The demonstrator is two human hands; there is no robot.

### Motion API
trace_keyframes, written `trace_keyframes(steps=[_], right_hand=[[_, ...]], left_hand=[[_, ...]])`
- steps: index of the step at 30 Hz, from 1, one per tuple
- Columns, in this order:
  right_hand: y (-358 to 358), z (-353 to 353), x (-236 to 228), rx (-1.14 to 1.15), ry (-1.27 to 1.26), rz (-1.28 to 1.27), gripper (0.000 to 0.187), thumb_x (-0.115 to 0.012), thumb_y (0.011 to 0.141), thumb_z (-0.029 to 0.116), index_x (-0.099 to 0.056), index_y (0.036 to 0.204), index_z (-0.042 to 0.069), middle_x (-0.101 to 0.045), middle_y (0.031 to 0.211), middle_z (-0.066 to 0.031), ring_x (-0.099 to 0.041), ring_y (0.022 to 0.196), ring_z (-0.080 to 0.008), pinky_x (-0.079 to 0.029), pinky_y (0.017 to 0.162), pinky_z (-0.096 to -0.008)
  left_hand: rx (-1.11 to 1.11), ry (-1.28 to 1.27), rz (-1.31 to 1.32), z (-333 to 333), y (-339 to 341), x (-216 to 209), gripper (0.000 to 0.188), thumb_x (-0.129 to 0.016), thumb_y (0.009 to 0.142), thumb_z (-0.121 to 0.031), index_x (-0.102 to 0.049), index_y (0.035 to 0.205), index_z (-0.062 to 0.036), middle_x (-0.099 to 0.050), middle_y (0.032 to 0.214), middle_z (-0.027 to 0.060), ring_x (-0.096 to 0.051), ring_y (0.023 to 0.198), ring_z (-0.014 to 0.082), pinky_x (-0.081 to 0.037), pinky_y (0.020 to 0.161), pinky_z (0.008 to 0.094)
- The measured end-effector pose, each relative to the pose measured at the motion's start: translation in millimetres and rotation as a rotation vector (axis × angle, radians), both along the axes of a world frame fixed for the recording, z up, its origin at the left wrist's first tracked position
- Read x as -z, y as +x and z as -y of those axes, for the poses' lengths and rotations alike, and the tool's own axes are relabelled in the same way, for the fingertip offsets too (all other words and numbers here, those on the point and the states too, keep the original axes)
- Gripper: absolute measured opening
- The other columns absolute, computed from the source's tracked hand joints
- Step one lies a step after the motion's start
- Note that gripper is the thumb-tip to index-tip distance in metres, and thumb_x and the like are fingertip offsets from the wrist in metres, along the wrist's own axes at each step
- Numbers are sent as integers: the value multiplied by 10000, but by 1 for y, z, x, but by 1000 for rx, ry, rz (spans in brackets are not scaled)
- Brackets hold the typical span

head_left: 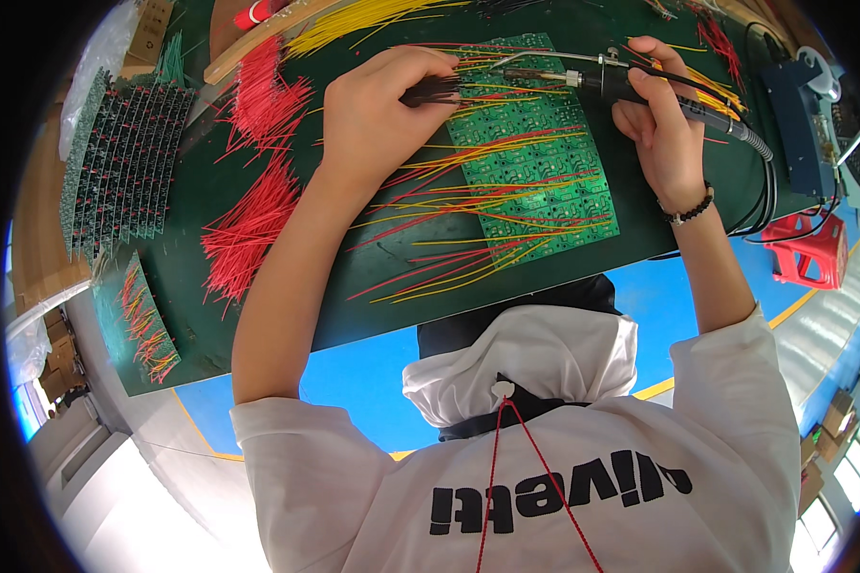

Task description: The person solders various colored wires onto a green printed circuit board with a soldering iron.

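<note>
A green circuit board panel (pixel 521 124) lies on the dark green table, with rows of red and yellow wires (pixel 430 205) running across it and out past its left edge. My left hand (pixel 377 105) is closed at the panel's upper left, pinching a bundle of thin black wires (pixel 430 93). In my right hand (pixel 667 124) is a soldering iron (pixel 597 86), held over the panel's upper right. Its tip points left toward the black wires, and a thin metal tube runs alongside it. Whether the tip touches the board, I cannot tell.
Left of my forearm lie piles of red wires (pixel 248 229). Yellow wires (pixel 354 24) lie at the back beside a wooden strip (pixel 258 43). Stacked boards (pixel 124 158) and a smaller wired board (pixel 143 329) sit far left. A blue box (pixel 793 124) stands right, above a red stool (pixel 806 250).
</note>
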State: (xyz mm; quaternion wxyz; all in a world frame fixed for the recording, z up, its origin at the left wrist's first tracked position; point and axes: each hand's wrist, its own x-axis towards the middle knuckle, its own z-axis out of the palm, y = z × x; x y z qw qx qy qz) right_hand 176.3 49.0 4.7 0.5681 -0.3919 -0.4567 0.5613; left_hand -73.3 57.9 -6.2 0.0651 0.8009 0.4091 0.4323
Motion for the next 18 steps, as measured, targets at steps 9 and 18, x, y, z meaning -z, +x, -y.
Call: trace_keyframes(steps=[9, 18], right_hand=[[-1, 0, -1, -10, -3, 9, 248, -457, 849, 78, -481, 1095, 58, -319, 561, 57, -212, 387, -22, -221, 427, -204], [1, -1, 0, -19, 8, -18, 244, -434, 860, 67, -479, 1099, 57, -283, 521, 60, -199, 385, -18, -213, 428, -202]], left_hand=[[-3, -12, 5, 1, 0, 0, 197, -692, 602, -78, -601, 776, -80, -648, 829, 14, -623, 735, 185, -501, 617, 260], [-1, -5, -15, 1, 0, -1, 214, -704, 597, -89, -602, 784, -82, -648, 836, 14, -622, 743, 185, -501, 623, 260]])
